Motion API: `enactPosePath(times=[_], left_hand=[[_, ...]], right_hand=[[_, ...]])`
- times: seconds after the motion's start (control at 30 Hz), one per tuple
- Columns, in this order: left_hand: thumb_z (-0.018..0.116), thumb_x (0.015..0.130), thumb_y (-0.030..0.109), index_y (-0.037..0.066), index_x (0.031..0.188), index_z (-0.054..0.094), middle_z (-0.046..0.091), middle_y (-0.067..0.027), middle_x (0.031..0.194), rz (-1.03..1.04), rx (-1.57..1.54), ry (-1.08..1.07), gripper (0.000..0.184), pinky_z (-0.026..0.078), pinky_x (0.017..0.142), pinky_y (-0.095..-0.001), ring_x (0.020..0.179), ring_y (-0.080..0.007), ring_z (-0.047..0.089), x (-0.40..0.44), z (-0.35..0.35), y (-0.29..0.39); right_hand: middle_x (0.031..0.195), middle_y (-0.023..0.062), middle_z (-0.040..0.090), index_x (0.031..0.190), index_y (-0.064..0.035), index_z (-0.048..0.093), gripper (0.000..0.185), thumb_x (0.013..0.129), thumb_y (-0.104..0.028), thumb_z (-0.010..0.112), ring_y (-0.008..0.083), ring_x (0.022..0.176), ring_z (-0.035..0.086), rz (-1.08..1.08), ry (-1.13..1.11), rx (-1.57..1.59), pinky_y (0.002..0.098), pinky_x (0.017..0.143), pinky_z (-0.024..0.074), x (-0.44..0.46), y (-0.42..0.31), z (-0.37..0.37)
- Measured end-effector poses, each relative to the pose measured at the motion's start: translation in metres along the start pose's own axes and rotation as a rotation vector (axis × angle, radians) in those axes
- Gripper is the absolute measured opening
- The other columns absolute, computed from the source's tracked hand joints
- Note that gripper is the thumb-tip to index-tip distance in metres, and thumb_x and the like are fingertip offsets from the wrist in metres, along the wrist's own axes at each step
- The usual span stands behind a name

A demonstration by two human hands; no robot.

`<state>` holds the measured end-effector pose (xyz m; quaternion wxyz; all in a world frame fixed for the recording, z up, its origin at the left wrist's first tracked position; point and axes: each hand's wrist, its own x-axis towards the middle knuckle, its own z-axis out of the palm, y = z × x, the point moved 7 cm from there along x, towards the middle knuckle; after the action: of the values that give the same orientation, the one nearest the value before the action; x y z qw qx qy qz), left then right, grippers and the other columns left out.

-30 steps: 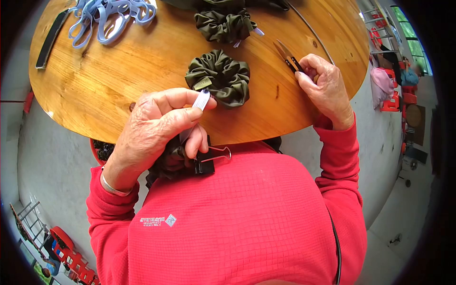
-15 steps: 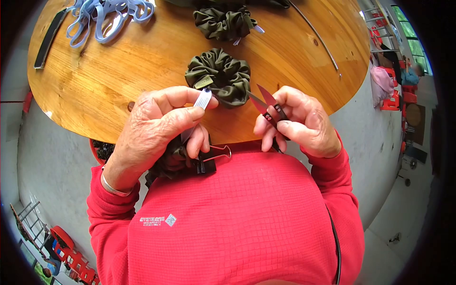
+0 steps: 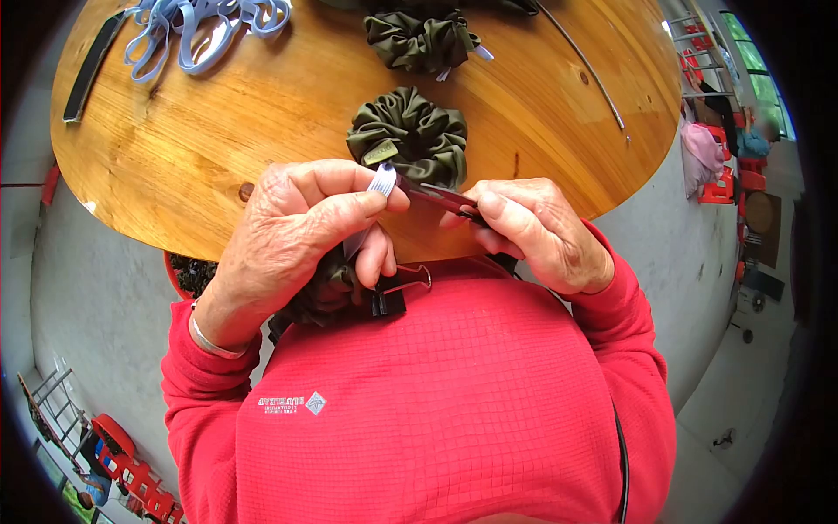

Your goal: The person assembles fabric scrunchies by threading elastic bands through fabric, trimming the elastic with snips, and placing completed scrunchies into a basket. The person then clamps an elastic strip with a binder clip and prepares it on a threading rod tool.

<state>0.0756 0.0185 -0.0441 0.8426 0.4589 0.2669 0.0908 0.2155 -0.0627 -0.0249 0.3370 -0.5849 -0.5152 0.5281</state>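
Note:
My left hand [image 3: 305, 227] pinches a white elastic band [image 3: 382, 181] between thumb and forefinger. Below its fingers hangs a dark green scrunchie [image 3: 325, 288], partly hidden, with a black binder clip [image 3: 390, 303] beside it. In my right hand [image 3: 537, 229] are small thread snips [image 3: 443, 197]. Their blades point left, close together, with the tips near the elastic at my left fingertips; whether they touch it I cannot tell. Just beyond my hands a dark green scrunchie with a small label [image 3: 410, 131] lies on the wooden table [image 3: 559, 166].
Another green scrunchie [image 3: 419, 42] lies farther back. Light blue elastic [image 3: 205, 39] is heaped at the back left, near a black strip [image 3: 94, 65]. A thin metal rod [image 3: 585, 65] lies to the right. Red stools [image 3: 717, 186] and people are in the background.
My right hand has moved the snips left to the elastic, and their blades have gone from spread to nearly together. My left hand keeps its pinch, almost still.

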Motion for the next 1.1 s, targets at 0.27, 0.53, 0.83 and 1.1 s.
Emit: enactPosePath(times=[0.27,0.53,0.83,1.1], left_hand=[[0.053,0.091,0.011,-0.007,0.097,0.061,0.061,-0.0084,0.063,-0.01,-0.014,-0.017,0.021,0.049,0.059,-0.0235,0.059,-0.0129,0.06,0.0,0.001,0.0],[0.053,0.091,0.01,-0.008,0.099,0.06,0.061,-0.0083,0.064,0.002,0.001,-0.014,0.021,0.049,0.058,-0.023,0.059,-0.0125,0.059,0.001,0.001,-0.002],[0.051,0.092,0.012,-0.008,0.103,0.059,0.058,-0.0077,0.06,-0.007,-0.042,-0.043,0.024,0.049,0.06,-0.0252,0.056,-0.0127,0.057,0.003,-0.001,0.0],[0.052,0.092,0.014,-0.008,0.102,0.059,0.058,-0.0071,0.06,-0.041,0.0,-0.044,0.025,0.049,0.06,-0.0245,0.054,-0.0123,0.057,0.005,0.003,0.003]], right_hand=[[0.058,0.0018,0.047,0.081,0.0007,0.059,0.037,0.095,-0.026,0.039,0.0102,0.054,0.043,0.083,-0.032,0.057,0.0258,0.051,0.0367,0.006,0.002,0.003],[0.058,0.0008,0.05,0.08,-0.0005,0.06,0.033,0.092,-0.026,0.044,0.0072,0.049,0.041,0.193,-0.122,0.24,0.0228,0.046,0.0338,0.018,0.004,0.008],[0.063,0.0,0.052,0.082,-0.0017,0.061,0.031,0.091,-0.029,0.051,0.0042,0.054,0.044,0.326,-0.152,0.31,0.019,0.048,0.0347,0.02,0.006,0.003],[0.07,-0.0005,0.055,0.083,-0.0034,0.062,0.033,0.09,-0.035,0.055,0.0049,0.063,0.048,0.354,-0.179,0.296,0.0191,0.056,0.0402,0.024,0.008,0.007]])
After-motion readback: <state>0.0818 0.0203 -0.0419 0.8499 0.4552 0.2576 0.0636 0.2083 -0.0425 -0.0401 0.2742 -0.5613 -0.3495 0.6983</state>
